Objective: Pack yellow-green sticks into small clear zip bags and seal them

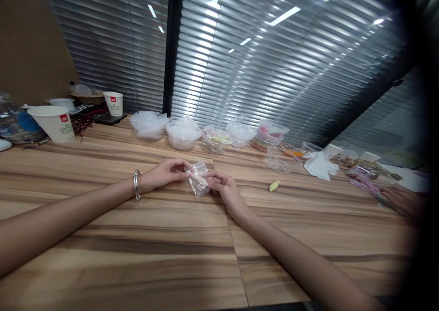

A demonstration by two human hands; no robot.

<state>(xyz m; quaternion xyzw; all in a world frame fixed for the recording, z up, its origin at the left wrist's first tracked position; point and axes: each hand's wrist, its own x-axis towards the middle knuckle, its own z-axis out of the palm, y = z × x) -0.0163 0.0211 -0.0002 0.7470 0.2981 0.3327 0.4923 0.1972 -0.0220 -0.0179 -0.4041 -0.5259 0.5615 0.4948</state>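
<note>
Between my two hands is a small clear plastic bag (pixel 199 183) with something pale inside, too small to make out. My left hand (pixel 168 171), with a silver bracelet (pixel 136 185) at its wrist, pinches the bag's left side. The fingers of my right hand (pixel 224 186) close on its right edge. Over the wooden table (pixel 154 251) the bag is tilted toward me. To the right of my right hand lies a small yellow-green piece (pixel 274 185), its kind unclear.
Along the blinds stand several clear plastic tubs (pixel 184 132), one with pink contents (pixel 269 132). White gloves or tissue (pixel 320 164) lie at the right. Paper cups (pixel 55 123), a dark phone-like slab (pixel 109 118) and a bottle (pixel 17 123) are at the left. Another person's hand (pixel 403 199) rests far right.
</note>
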